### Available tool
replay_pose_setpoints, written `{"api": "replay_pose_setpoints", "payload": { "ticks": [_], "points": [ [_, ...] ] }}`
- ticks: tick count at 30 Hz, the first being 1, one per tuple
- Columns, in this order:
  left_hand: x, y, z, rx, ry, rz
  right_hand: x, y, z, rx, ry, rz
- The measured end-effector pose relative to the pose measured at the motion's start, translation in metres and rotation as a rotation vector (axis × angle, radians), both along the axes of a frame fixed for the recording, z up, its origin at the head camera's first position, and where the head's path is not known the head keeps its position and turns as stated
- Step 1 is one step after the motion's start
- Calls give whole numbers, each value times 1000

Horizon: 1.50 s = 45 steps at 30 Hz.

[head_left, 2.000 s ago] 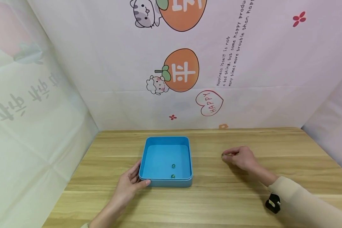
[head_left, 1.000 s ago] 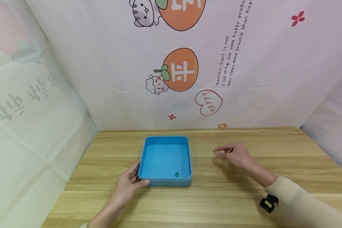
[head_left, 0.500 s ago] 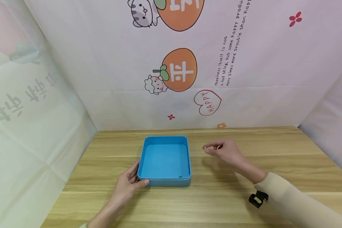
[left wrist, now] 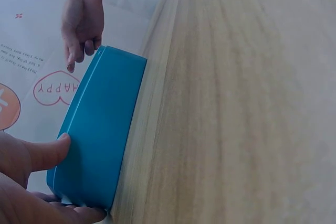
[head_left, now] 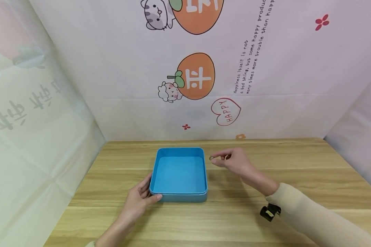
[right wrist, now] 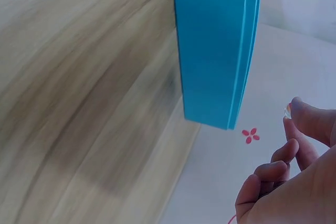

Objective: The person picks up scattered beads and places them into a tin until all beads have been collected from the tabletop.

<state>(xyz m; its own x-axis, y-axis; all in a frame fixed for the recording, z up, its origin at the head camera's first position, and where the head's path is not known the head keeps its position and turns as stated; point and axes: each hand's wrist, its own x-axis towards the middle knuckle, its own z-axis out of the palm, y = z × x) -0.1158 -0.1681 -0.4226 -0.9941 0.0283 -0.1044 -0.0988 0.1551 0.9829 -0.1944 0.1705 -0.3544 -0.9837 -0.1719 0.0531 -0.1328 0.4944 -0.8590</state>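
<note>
A square blue open-topped box (head_left: 183,198) stands on the wooden table. My left hand (head_left: 136,201) grips its near left corner, thumb on the front wall and fingers along the left side. In the left wrist view the thumb presses against the box wall. Beyond the box's right rim, my right hand (head_left: 235,162) is raised above the table. Its thumb and index finger pinch a small glass marble (right wrist: 287,110), clear with some orange-yellow colour. The other fingers are curled. No marble shows on the visible part of the box floor; the strip behind the front wall is hidden.
The wooden table (head_left: 281,171) reaches back to a printed white cloth (head_left: 126,116). More cloth hangs at the left (head_left: 49,137) and right sides. A black wrist camera (head_left: 270,212) hangs under the right sleeve.
My right hand has lifted the marble and carried it leftward to near the box's right rim. Two green marbles in the box have rolled toward the front right, out of sight. Left hand unmoved.
</note>
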Motion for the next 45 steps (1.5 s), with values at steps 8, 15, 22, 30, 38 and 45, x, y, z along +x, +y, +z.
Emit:
{"api": "replay_pose_setpoints", "payload": {
  "ticks": [8,15,22,30,38,45],
  "points": [
    [0,1,1,1,-4,1,-3,-22,2,-23,-5,30],
    [1,0,1,-2,0,0,-4,-44,3,-60,7,85],
    [0,0,0,1,3,0,-6,-63,0,-86,10,121],
    [1,0,0,2,1,-1,-10,-79,-6,-69,25,121],
    [0,1,-1,-5,19,-16,-17,-89,-15,12,44,106],
    [0,1,-1,0,19,-17,-23,-98,-19,42,54,97]
  ]
}}
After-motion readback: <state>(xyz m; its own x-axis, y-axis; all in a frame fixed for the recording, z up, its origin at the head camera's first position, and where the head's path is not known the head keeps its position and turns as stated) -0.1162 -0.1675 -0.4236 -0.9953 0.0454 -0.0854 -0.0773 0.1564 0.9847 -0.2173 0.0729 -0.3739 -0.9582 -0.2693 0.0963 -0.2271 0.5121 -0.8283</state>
